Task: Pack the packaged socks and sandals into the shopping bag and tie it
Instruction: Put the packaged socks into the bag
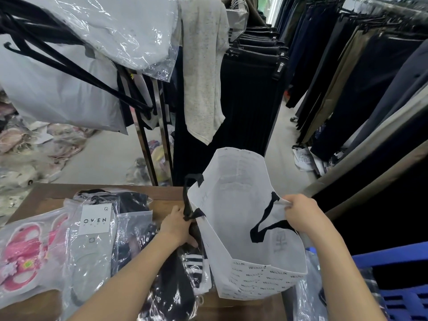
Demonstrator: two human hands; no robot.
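Observation:
A white shopping bag (240, 212) with black handles stands open on the right end of the wooden table (159, 193). My left hand (178, 224) grips its left rim and black handle. My right hand (301, 210) pinches the right rim, holding the mouth wide. The bag's inside looks bare. Left of it lie clear packets: pink sandals (22, 253) at the far left, grey socks (91, 249) with a white label beside them, dark socks (134, 205) behind, and black socks with white stripes (193, 262) under my left forearm.
A rack with black hangers (69, 66) and plastic-wrapped white garments stands behind the table. Dark trousers hang on rails ahead and along the right. A blue plastic crate (398, 279) sits at the lower right. Packets litter the floor at the left.

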